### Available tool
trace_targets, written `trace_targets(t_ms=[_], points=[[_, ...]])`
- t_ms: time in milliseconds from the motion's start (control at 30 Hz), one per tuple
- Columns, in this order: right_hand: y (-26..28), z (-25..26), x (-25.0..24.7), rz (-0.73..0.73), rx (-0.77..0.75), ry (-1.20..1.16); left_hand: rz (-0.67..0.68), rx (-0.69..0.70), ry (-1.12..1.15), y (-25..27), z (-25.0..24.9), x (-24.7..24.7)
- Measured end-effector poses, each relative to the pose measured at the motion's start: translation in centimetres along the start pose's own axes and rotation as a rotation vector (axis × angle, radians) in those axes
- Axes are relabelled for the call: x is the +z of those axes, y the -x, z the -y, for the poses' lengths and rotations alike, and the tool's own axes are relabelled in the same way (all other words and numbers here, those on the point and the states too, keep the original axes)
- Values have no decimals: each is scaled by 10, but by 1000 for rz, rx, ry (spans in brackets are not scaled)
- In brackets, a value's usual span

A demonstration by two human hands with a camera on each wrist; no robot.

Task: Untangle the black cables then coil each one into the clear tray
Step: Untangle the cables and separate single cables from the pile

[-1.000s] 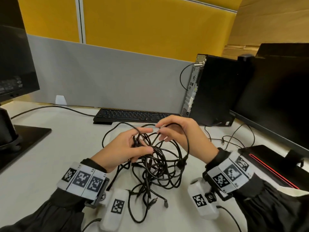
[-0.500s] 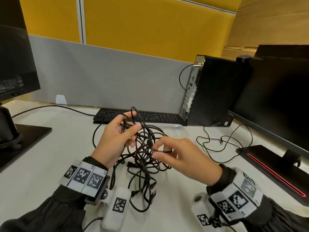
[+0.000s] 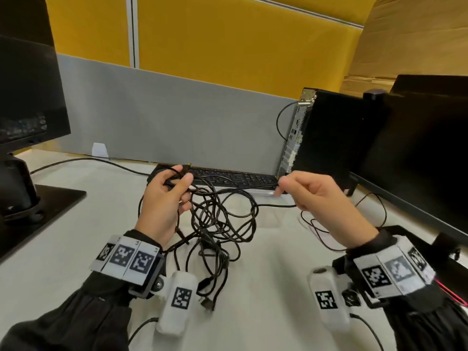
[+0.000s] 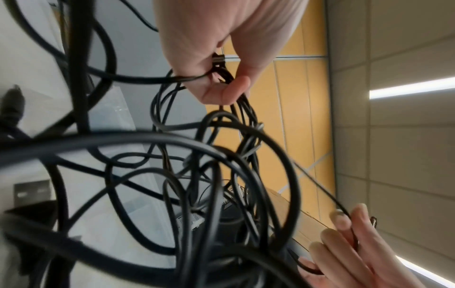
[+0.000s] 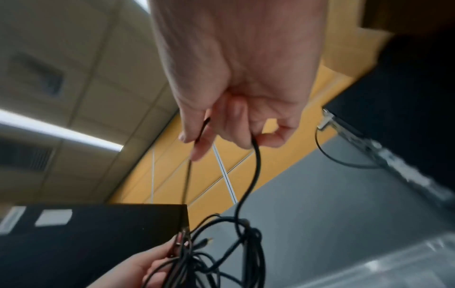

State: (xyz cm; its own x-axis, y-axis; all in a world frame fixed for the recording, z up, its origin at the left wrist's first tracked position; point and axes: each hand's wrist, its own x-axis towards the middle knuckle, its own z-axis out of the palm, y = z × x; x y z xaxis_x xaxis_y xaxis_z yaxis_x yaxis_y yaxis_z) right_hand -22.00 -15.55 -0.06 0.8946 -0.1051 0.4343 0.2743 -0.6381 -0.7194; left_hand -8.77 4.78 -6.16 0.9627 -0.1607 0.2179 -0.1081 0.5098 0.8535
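Between two hands (image 3: 164, 198) (image 3: 319, 198), one cable tangle (image 3: 217, 224)

Head downward; wrists upward (close)

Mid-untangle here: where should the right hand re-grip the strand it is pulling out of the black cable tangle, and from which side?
Judging by the head view, grip the taut strand close to the tangle, coming from its right, open side. There it runs single and straight between the right hand and the left hand; lower down, loops overlap.

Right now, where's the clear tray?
In the head view, the clear tray lies on the desk just before the keyboard, behind the lifted cable tangle.
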Motion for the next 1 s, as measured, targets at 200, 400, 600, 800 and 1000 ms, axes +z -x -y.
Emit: trace_targets(t_ms=[200, 400, 600, 800, 1000], points=[[-9, -4, 4, -406, -89, -375, -4, 75, 35, 2, -5, 2], [-7, -8, -3, -87, 92, -186, 13, 100, -34, 1, -4, -1], [3, -2, -13, 24, -22, -90, -41, 131, -17, -1, -5, -3], [2, -16, 2, -248, -1, -553, 64, 129, -121, 4, 1, 2], [-12, -5, 19, -319, 27, -603, 159, 49, -181, 4, 4, 3]])
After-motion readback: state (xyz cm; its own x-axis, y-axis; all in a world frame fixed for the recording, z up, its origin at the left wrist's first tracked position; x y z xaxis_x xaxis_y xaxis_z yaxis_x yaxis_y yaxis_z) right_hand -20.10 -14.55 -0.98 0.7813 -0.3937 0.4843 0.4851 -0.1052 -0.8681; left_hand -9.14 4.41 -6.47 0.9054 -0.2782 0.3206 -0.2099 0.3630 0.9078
